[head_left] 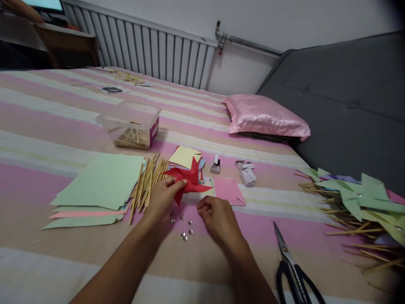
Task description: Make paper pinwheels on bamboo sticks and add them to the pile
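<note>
A red paper pinwheel (pixel 191 184) with folded blades is pinched at its middle by my left hand (pixel 161 198). My right hand (pixel 217 215) is apart from it, just to the right, with fingers curled together; whatever is in them, if anything, is hidden. Several silver thumbtacks (pixel 190 232) lie on the striped sheet between my wrists. Behind the pinwheel sits a stack of cut paper squares with a yellow one (pixel 185 157) on top. A pink paper square (pixel 228 191) with slit corners lies beyond my right hand. Wooden sticks (pixel 147 181) are bunched beside my left hand.
Green paper sheets (pixel 95 181) lie at left, a clear plastic box (pixel 133 126) of sticks behind. Scissors (pixel 286 253) rest at right, near finished pinwheels (pixel 359 194). Small boxes (pixel 247 175) and a pink pillow (pixel 265 114) lie farther back. A person's arm (pixel 22 10) shows top left.
</note>
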The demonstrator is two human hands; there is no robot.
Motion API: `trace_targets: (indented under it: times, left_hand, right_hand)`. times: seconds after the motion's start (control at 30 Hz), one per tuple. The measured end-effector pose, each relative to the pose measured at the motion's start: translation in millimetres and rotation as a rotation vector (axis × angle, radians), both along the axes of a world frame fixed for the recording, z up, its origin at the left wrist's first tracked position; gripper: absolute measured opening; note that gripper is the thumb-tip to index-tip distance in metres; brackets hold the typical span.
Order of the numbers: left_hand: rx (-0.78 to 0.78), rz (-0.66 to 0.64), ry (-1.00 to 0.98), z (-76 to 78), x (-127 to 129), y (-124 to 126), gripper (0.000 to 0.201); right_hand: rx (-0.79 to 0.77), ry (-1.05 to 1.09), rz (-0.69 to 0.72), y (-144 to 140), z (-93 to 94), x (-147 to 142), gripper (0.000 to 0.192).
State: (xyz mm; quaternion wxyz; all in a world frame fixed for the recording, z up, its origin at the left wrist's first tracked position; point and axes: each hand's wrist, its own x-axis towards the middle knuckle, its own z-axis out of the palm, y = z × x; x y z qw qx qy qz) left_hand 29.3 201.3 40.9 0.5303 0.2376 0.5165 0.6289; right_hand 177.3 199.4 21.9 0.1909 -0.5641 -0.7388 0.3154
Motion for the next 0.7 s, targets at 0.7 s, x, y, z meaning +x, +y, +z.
trace_targets:
  times: [0.7]
  left_hand:
    - [0.004, -0.001, 0.005, -1.7, 0.0, 0.2, 0.019]
  right_hand:
    - [-0.013, -0.028, 0.029, -2.5, 3.5, -3.6, 0.016]
